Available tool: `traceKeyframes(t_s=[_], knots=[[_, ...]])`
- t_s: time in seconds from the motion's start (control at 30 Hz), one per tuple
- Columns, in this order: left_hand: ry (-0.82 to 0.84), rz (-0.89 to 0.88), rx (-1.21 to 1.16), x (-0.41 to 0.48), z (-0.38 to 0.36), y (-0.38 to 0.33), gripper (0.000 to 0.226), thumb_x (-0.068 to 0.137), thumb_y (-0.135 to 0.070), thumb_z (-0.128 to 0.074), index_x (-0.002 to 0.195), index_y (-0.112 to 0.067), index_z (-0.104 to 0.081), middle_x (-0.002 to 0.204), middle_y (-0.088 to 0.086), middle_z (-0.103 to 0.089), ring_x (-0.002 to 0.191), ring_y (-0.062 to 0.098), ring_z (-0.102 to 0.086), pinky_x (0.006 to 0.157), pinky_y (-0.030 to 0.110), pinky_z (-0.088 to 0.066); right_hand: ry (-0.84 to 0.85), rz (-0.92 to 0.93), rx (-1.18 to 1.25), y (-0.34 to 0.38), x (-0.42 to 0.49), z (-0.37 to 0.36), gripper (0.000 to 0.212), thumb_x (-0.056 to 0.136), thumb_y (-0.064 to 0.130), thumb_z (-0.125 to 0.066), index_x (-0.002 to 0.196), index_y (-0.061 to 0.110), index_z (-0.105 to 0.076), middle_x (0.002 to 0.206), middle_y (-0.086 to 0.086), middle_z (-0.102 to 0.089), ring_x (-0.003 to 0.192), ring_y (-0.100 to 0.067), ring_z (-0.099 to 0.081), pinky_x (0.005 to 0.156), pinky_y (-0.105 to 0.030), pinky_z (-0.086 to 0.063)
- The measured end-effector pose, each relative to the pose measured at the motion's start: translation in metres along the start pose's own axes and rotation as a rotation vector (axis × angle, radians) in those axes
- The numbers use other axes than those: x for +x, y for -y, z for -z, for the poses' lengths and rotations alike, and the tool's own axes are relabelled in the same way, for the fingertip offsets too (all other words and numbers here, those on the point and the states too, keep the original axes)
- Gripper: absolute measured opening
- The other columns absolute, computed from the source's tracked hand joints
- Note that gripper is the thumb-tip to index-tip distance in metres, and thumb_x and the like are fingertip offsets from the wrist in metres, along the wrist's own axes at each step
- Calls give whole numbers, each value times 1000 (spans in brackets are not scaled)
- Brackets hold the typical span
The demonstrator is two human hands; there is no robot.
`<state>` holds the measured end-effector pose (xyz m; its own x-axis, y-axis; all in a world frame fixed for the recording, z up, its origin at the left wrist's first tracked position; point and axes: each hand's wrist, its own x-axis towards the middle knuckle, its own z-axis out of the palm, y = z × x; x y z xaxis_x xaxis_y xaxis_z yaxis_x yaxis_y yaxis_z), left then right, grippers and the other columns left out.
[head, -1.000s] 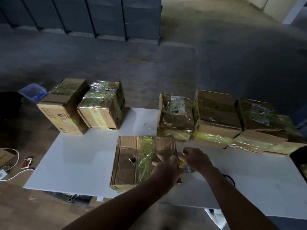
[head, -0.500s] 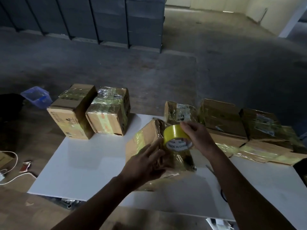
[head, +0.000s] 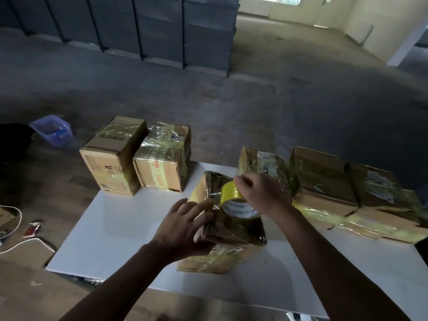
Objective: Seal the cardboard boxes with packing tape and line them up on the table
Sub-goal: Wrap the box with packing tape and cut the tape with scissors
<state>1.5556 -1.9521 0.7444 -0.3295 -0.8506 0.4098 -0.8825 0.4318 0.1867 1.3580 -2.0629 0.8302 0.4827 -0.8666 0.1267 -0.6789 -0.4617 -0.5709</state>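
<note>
1. Right hand point(head: 261, 195) grips the yellow roll of tape point(head: 232, 198). Its fingers curl over the top of the roll and hold it against the upper face of the middle box point(head: 234, 230).
2. Left hand point(head: 185, 225) holds nothing. Its fingers are spread and nearly straight, laid against the left side of the middle box.
3. The middle box sits tilted near the centre of the white surface point(head: 115, 228). Its lower part is down on the surface and its raised face is shiny with tape. A printed label shows on its near, lower side.
4. At the far left corner of the surface a plain box point(head: 111, 156) and a tape-wrapped box point(head: 164, 156) stand side by side, touching.
5. A row of boxes point(head: 322, 177) runs along the far right edge of the surface, packed against one another. The nearest of them is just behind the right hand. How many there are cannot be told.
6. On the floor to the left lie a blue bin point(head: 52, 130), a white cable point(head: 14, 228) and a small red packet point(head: 32, 229).
7. Dark cabinets point(head: 139, 26) line the back of the room.
</note>
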Motion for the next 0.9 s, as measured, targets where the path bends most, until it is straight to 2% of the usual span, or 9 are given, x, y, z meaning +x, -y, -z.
traceKeyframes(t_s=[0.13, 0.23, 0.3, 0.4, 0.5, 0.63, 0.77, 0.83, 0.9], knots=[[-17, 11, -24, -9, 2, 1, 60, 73, -59, -69, 115, -21, -49, 134, 9, -56, 95, 26, -62, 89, 40, -50, 60, -44, -172, -8, -1, 9, 43, 96, 36, -45, 67, 8, -58, 55, -6, -51, 51, -22, -51, 51, -31, -36], [-36, 18, -40, -7, 10, -3, 65, 74, -60, -66, 121, -17, -53, 129, 7, -58, 106, 28, -58, 91, 43, -49, 60, -59, -271, 5, -1, 6, 42, 97, 36, -42, 70, 9, -59, 58, -3, -51, 52, -15, -46, 48, -25, -27], [52, 23, 19, 1, 16, -6, 78, 74, -68, -60, 129, -13, -54, 132, 8, -55, 122, 31, -51, 102, 50, -44, 30, -53, -360, 13, -1, 1, 42, 98, 36, -40, 70, 10, -58, 61, -3, -53, 51, -12, -43, 46, -24, -24], [257, -9, 126, 13, 19, -15, 100, 75, -75, -48, 147, -7, -34, 154, 13, -32, 145, 33, -22, 116, 52, -23, 18, -61, -376, 18, 1, -5, 44, 98, 35, -39, 59, 14, -46, 56, -3, -47, 49, -12, -41, 46, -26, -25], [377, 44, 123, 21, 18, -22, 105, 80, -66, -54, 154, -7, -8, 161, 13, -8, 149, 29, -1, 121, 47, -10, 24, -63, -380, 23, 3, -9, 44, 97, 34, -39, 57, 15, -42, 56, -4, -46, 50, -13, -40, 47, -27, -26], [420, 65, 149, 24, 22, -27, 105, 81, -60, -59, 154, -7, -4, 161, 13, -5, 149, 29, 0, 120, 48, -11, 54, -51, -228, 18, 3, -8, 43, 96, 37, -45, 60, 15, -46, 54, 0, -42, 48, -13, -38, 49, -27, -29], [374, 93, 110, 21, 20, -26, 105, 72, -57, -68, 151, -5, -21, 156, 14, -26, 147, 30, -18, 114, 51, -27, 136, -21, -7, 11, -2, 7, 32, 98, 27, -51, 75, 7, -60, 61, -3, -50, 49, -6, -40, 48, -15, -31], [406, 184, 152, 19, 20, -26, 107, 73, -60, -66, 151, -5, -17, 157, 15, -23, 146, 31, -15, 115, 53, -22, 150, -45, 192, 6, -4, 6, 27, 98, 23, -52, 89, 1, -65, 73, -11, -58, 56, -3, -47, 54, -12, -36], [440, 250, 190, 17, 19, -22, 107, 75, -63, -61, 151, -3, -15, 158, 17, -18, 147, 32, -13, 115, 55, -21, 142, -78, 353, 0, -7, -6, 30, 97, 28, -53, 88, 2, -65, 76, -11, -58, 65, -6, -52, 60, -14, -39]])
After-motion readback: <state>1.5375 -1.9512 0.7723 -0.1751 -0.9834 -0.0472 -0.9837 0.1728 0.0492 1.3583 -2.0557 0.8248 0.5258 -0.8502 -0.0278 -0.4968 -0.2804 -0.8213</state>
